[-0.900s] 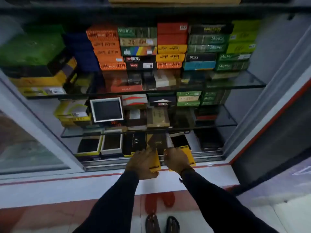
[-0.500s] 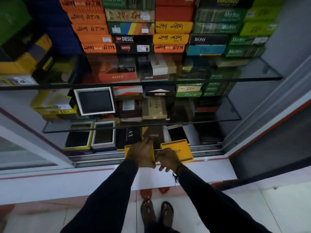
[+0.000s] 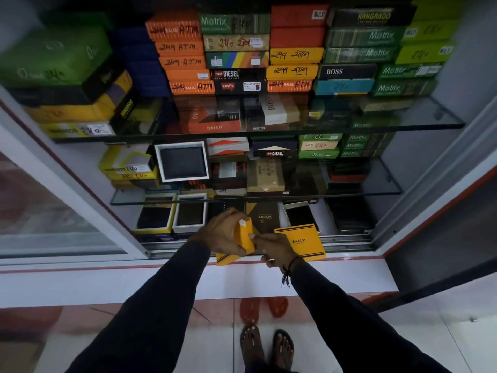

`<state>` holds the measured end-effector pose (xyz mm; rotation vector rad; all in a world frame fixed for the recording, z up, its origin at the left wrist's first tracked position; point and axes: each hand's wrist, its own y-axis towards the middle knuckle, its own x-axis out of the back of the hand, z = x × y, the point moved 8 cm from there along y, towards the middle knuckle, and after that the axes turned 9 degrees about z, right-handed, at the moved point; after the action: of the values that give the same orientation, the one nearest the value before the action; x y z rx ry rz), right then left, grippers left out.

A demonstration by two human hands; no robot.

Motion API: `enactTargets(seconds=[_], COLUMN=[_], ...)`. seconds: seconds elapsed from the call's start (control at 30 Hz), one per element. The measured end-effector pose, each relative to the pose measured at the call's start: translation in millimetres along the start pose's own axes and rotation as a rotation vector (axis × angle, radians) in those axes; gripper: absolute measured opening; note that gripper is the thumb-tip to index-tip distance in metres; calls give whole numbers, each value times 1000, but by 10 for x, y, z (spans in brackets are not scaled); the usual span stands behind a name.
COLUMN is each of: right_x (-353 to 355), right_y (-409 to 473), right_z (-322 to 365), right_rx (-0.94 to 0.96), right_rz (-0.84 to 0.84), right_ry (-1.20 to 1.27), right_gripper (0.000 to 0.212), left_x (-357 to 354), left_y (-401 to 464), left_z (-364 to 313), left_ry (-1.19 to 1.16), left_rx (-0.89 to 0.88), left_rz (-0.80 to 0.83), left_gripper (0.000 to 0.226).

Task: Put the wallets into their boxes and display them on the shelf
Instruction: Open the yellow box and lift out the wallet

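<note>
Head view: left hand (image 3: 223,232) grips a tilted yellow box (image 3: 243,238) near the cabinet's bottom shelf (image 3: 347,242); right hand (image 3: 274,250) pinches its near edge. Just right lies the yellow BALISI lid (image 3: 301,242).

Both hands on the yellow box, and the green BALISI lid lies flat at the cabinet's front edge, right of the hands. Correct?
Not quite: the BALISI lid is yellow, not green, as the head view shows. The rest holds: left hand and right hand are both on the yellow box, and the lid lies flat to their right.
</note>
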<state>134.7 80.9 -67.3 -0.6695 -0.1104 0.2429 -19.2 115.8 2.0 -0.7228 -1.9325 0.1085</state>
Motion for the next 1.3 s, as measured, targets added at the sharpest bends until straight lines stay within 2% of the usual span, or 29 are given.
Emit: enactTargets(seconds=[0.13,0.27,0.37,0.53,0.67,0.83,0.93,1.07,1.17,1.3], right_x=[178,214,191,155,231,332,339,283,287,359], right_y=[57,67,105,109,75,50,33,-7,-13,39], right_z=[-189,-287,-243,-156,-86,-52,-102,-104,-46,-49], right_rx=[-63,-114,-72,-40,-17,8,-5,11,38,-23], right_rz=[-150,-210,-200,-194,-215,-197,-192,-185,-219,-273], right_ry=[-29,-9,-75,-112,-149,-175,-144,-163,-249,-455], right_gripper=[15,24,18,16,21,30,26,24,21,18], left_x=[23,6,-29,68,208,-45,-277,-532,-674,-720], left_y=[-41,-64,-81,-172,-348,-590,-609,-494,-344,-199], left_z=[43,117,172,239,518,996,1145,985,923,828], left_ry=[-38,-124,-161,-233,-441,-901,-896,-886,-914,-830], left_rx=[-26,15,88,189,298,465,557,555,571,596], left_rz=[-15,1,45,-52,-230,-395,-410,-282,-276,-320], left_gripper=[84,83,82,60,40,34,38,44,43,18])
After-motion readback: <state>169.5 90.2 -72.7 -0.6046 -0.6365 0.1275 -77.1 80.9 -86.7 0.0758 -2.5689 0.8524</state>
